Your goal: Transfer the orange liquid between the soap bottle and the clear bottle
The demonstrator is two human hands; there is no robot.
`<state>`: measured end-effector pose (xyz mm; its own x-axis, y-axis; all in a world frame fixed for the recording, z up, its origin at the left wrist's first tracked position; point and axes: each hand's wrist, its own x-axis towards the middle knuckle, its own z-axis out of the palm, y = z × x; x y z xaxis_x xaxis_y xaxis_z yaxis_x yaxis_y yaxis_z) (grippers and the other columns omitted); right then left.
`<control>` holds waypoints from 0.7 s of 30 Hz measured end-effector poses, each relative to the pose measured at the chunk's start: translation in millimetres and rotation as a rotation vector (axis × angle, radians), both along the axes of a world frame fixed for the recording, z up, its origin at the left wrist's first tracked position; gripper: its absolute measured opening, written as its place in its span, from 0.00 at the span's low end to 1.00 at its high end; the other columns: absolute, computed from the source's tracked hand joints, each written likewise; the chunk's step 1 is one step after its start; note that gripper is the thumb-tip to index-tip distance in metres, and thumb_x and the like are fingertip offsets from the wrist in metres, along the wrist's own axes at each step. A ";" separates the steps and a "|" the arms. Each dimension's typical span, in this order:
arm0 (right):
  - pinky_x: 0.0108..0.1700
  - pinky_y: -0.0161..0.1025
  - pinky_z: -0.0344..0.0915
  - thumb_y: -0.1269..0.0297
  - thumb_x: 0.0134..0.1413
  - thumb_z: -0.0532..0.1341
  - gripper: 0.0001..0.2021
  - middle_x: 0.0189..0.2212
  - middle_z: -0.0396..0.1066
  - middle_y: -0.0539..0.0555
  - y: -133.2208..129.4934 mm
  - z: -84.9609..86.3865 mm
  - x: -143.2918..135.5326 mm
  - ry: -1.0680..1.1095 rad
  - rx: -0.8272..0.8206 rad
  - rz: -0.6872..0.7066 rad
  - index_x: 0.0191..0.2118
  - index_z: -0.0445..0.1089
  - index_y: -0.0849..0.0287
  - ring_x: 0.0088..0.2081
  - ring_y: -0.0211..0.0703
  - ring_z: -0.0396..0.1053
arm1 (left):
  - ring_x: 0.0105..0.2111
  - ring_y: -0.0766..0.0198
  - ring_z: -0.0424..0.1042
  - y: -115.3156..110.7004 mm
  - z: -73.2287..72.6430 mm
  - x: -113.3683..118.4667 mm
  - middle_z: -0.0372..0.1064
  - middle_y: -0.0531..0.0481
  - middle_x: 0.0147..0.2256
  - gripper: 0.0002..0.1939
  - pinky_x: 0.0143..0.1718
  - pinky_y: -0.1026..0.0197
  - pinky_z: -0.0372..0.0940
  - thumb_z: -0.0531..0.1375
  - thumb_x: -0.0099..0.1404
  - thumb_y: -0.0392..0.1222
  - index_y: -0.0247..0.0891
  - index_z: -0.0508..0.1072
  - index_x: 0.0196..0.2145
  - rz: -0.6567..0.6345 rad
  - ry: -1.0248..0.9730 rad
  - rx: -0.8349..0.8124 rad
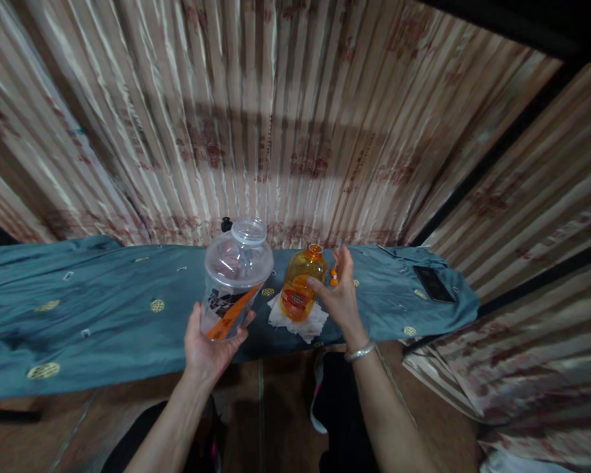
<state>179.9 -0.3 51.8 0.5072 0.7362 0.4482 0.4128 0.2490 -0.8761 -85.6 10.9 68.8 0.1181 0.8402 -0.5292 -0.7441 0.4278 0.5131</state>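
My left hand [211,345] is wrapped around the lower part of a large clear plastic bottle [239,263], which has an orange and black label and an uncapped-looking neck. It is tilted slightly to the right. Beside it, an amber bottle [303,282] with a red label and an open mouth stands upright on crumpled white tissue [305,328]. Orange liquid seems to fill part of it. My right hand [342,292] is at the amber bottle's right side, fingers spread and raised. Its thumb overlaps the bottle; whether it touches cannot be made out.
A small orange and white object [333,276] lies behind my right hand. Past the clear bottle is a small black object [226,224]. A dark phone [433,284] rests at the right end of the narrow cloth-covered surface [123,315]. Patterned curtains [295,131] hang behind.
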 end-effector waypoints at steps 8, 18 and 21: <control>0.70 0.68 0.81 0.39 0.47 0.85 0.50 0.64 0.87 0.65 16.4 -57.0 -5.4 0.092 -0.113 0.127 0.73 0.73 0.52 0.66 0.69 0.85 | 0.33 0.44 0.88 10.1 -10.1 -2.8 0.87 0.33 0.44 0.31 0.20 0.60 0.69 0.55 0.80 0.57 0.35 0.76 0.69 0.042 0.019 0.016; 0.59 0.64 0.88 0.44 0.45 0.84 0.38 0.53 0.92 0.64 10.9 -51.4 -14.6 0.064 -0.199 0.001 0.59 0.78 0.52 0.55 0.70 0.91 | 0.30 0.42 0.89 16.5 -18.7 3.1 0.87 0.38 0.40 0.19 0.20 0.61 0.70 0.57 0.79 0.50 0.41 0.77 0.60 0.103 0.069 -0.019; 0.59 0.62 0.89 0.45 0.47 0.84 0.35 0.52 0.92 0.62 10.2 -46.4 -15.1 0.038 -0.201 -0.009 0.58 0.78 0.51 0.55 0.70 0.91 | 0.30 0.40 0.90 20.9 -25.0 4.1 0.87 0.39 0.39 0.18 0.19 0.60 0.69 0.59 0.77 0.50 0.41 0.77 0.58 0.101 0.077 -0.017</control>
<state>164.7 9.9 5.5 0.5276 0.8043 0.2734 0.3800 0.0643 -0.9227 -81.6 31.9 43.8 -0.0080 0.8365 -0.5478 -0.7428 0.3618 0.5633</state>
